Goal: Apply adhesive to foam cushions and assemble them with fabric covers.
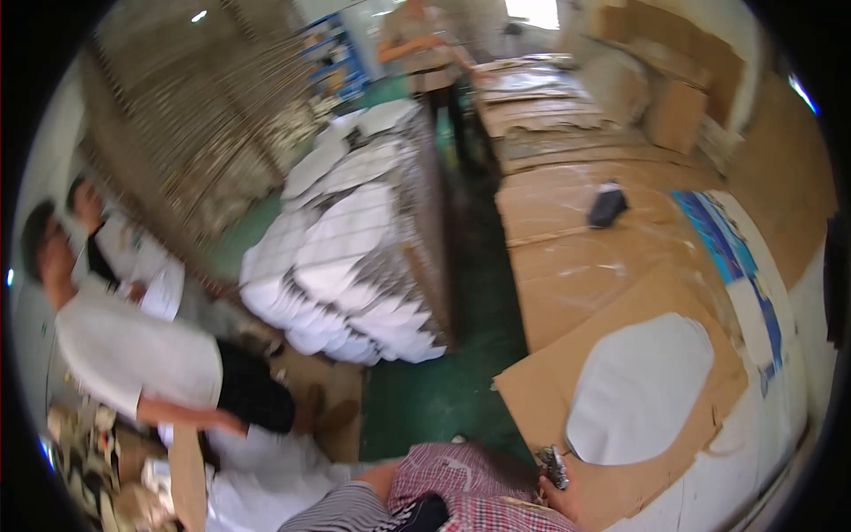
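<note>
R hand, bottom of frame just right of ctr, closed round 1 small dark-and-silver item; blur there, so exact kind unclear. L hand out of sight, can't tell its grip. 1 pale rounded sheet, lower right, near R hand; edge looks layered, so poss. more than 1. It lies flat on 1 loose cardboard piece, set askew on table.

Also: 1 dark blue item upper right on the table; 1 big pile of white sheets, upper ctr, many layers, can't count; 3 other ppl: 2 at left, 1 top ctr.

Surface: long table w/ brown cardboard covering, creased, blue-and-white printed strip along its right side. Room: green floor mid-frame, brown ribbed panel upper left, blue rack top, bright window top right of ctr.
</note>
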A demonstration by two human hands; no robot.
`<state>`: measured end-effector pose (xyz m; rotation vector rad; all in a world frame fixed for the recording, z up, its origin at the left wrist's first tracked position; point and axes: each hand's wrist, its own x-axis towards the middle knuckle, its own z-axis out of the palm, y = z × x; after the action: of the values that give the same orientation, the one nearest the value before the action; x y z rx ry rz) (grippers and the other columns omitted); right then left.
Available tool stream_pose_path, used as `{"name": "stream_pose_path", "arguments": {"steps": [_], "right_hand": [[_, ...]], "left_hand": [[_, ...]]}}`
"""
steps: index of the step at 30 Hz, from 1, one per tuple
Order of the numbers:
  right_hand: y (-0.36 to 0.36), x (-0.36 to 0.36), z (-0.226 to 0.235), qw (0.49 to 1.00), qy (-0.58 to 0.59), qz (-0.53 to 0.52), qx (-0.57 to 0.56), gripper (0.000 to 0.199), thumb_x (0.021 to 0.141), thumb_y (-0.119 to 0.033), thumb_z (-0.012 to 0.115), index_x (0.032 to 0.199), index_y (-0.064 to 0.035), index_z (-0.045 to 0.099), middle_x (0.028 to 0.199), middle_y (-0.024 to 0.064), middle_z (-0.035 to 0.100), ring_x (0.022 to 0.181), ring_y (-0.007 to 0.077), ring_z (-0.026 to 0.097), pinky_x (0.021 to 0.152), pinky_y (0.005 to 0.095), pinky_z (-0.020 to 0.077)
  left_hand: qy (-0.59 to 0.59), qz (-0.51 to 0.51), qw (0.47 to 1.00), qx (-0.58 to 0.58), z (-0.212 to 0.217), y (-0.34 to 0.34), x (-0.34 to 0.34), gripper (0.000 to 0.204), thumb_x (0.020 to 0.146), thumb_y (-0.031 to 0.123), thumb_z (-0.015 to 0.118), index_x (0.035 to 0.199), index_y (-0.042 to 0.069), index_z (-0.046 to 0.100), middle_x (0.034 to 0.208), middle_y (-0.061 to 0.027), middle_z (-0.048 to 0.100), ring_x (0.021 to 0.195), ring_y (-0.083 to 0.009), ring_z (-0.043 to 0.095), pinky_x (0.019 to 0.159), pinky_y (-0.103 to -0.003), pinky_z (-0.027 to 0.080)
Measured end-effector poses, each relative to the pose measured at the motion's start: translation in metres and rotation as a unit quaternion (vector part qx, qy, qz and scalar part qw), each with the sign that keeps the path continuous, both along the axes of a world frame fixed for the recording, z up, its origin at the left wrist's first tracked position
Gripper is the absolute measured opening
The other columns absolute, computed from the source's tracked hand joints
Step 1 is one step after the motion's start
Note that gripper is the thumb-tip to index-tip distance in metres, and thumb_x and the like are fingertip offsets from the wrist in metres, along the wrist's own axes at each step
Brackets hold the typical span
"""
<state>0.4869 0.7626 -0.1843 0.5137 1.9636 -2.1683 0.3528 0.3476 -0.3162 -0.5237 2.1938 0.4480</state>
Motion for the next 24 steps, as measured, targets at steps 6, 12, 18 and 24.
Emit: {"name": "stream_pose_path", "arguments": {"steps": [6, 12, 18, 24], "right_hand": [[-0.006, -0.018, 0.012, 0.999, -0.044, -0.026, -0.012, 0.026, 0.082, -0.004, 0.061, 0.107, -0.0045, 0.053, 0.070, 0.0054, 0.060, 0.048, 0.0122, 0.053, 0.043, 0.0257, 0.0428], [-0.020, -0.037, 0.026, 0.996, -0.073, 0.042, -0.003, 0.015, 0.083, -0.011, 0.062, 0.095, -0.0029, 0.058, 0.068, 0.0042, 0.060, 0.048, 0.0106, 0.051, 0.043, 0.0247, 0.0391], [-0.025, -0.038, 0.034, 0.996, -0.076, 0.051, -0.001, 0.019, 0.081, -0.012, 0.065, 0.097, -0.0033, 0.058, 0.067, 0.0043, 0.061, 0.050, 0.0101, 0.051, 0.044, 0.0246, 0.0391], [-0.019, -0.015, 0.061, 0.996, -0.062, -0.052, 0.025, 0.019, 0.084, -0.007, 0.061, 0.102, -0.0039, 0.056, 0.075, 0.0060, 0.063, 0.055, 0.0114, 0.054, 0.047, 0.0244, 0.0428]], "left_hand": [[0.019, 0.139, 0.990, -0.024, -0.005, -0.032, 0.093, 0.040, 0.077, 0.039, 0.059, 0.098, 0.005, 0.067, 0.097, -0.0185, 0.065, 0.091, -0.0308, 0.064, 0.076, -0.041, 0.050], [0.051, 0.169, 0.983, -0.048, -0.013, -0.046, 0.097, 0.039, 0.077, 0.039, 0.059, 0.098, 0.006, 0.067, 0.097, -0.0186, 0.065, 0.091, -0.0314, 0.064, 0.077, -0.040, 0.049], [0.085, 0.168, 0.980, -0.071, -0.018, -0.054, 0.075, 0.039, 0.077, 0.039, 0.059, 0.099, 0.007, 0.067, 0.097, -0.0187, 0.065, 0.091, -0.0320, 0.063, 0.078, -0.040, 0.049], [0.106, 0.009, 0.993, 0.050, 0.040, 0.021, -0.004, 0.036, 0.075, 0.028, 0.057, 0.098, 0.003, 0.067, 0.108, -0.0209, 0.061, 0.102, -0.0347, 0.059, 0.088, -0.040, 0.047]]}}
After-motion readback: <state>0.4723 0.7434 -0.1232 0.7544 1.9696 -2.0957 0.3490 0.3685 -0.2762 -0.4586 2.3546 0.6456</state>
